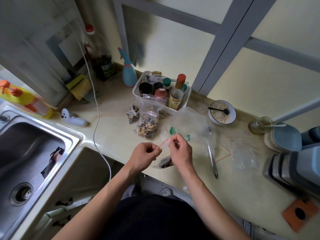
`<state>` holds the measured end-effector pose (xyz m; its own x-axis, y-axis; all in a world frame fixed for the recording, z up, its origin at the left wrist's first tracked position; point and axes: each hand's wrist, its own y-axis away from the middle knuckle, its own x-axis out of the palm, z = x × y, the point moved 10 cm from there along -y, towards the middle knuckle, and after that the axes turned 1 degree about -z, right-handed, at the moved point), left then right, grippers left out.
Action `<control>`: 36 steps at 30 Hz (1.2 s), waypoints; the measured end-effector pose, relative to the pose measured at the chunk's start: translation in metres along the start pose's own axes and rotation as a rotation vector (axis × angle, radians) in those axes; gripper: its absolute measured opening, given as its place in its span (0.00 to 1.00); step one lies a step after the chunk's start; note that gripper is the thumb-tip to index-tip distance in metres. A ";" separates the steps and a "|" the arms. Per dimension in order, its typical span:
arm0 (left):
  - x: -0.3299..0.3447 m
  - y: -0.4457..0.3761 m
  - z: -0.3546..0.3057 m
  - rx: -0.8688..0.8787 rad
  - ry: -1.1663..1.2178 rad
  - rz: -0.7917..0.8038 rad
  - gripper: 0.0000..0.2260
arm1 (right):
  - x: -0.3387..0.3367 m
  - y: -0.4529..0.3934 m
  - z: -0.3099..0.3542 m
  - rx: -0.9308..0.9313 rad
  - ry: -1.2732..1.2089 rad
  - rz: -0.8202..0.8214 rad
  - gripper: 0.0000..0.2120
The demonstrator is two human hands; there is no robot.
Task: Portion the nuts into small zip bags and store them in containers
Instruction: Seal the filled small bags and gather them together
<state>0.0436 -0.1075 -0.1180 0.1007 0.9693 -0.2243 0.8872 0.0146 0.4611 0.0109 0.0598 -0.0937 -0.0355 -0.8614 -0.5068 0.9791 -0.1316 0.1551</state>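
We see left hand (pixel 145 154) and right hand (pixel 180 149) both pinching red zip strip of small zip bag (pixel 164 162), held just above worktop (pixel 110 118) edge, nuts inside. Filled nut bags (pixel 146 124) stand beside white basket (pixel 138 87). Empty bags (pixel 242 153) lie right.

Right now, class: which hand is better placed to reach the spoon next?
Probably the right hand: the spoon lies just to its right on the counter, while the left hand would have to cross over.
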 end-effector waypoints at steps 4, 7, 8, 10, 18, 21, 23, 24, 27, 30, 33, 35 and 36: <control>-0.001 0.002 0.003 -0.012 -0.035 -0.018 0.08 | -0.011 -0.008 -0.016 0.083 0.014 -0.070 0.07; -0.004 0.002 0.002 -0.017 -0.044 -0.039 0.08 | -0.018 -0.014 -0.022 0.116 0.004 -0.109 0.08; -0.005 0.001 0.003 -0.019 -0.048 -0.042 0.08 | -0.019 -0.016 -0.023 0.127 0.005 -0.118 0.07; -0.007 0.000 0.003 -0.027 -0.063 -0.049 0.09 | -0.023 -0.020 -0.026 0.145 0.006 -0.145 0.07; -0.032 -0.002 0.007 0.014 -0.103 -0.158 0.12 | -0.012 -0.029 -0.030 0.185 -0.116 -0.059 0.07; -0.054 -0.004 0.007 0.077 -0.168 -0.247 0.10 | 0.016 -0.029 -0.020 0.188 -0.323 0.201 0.06; -0.064 -0.007 0.004 0.109 -0.154 -0.280 0.09 | 0.037 -0.019 -0.016 0.221 -0.330 0.384 0.14; -0.065 -0.009 0.002 0.118 -0.127 -0.277 0.09 | 0.048 -0.013 -0.016 0.256 -0.315 0.463 0.22; -0.063 -0.022 -0.008 0.131 -0.008 -0.202 0.08 | 0.073 0.002 -0.014 0.281 -0.200 0.630 0.26; -0.059 -0.036 -0.010 0.112 -0.007 -0.161 0.08 | 0.083 -0.002 -0.009 0.230 -0.079 0.637 0.11; -0.067 -0.053 -0.001 0.042 -0.086 -0.233 0.09 | 0.076 -0.030 -0.015 0.239 0.040 0.411 0.05; -0.081 -0.066 0.011 -0.052 -0.142 -0.299 0.09 | 0.067 -0.050 -0.024 0.270 0.104 0.251 0.05; -0.086 -0.072 0.018 -0.107 -0.163 -0.302 0.09 | 0.063 -0.058 -0.029 0.293 0.102 0.181 0.05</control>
<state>-0.0208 -0.1968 -0.1476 -0.0809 0.8655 -0.4944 0.8366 0.3286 0.4384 -0.0422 0.0275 -0.1593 0.1685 -0.8319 -0.5287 0.8679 -0.1291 0.4796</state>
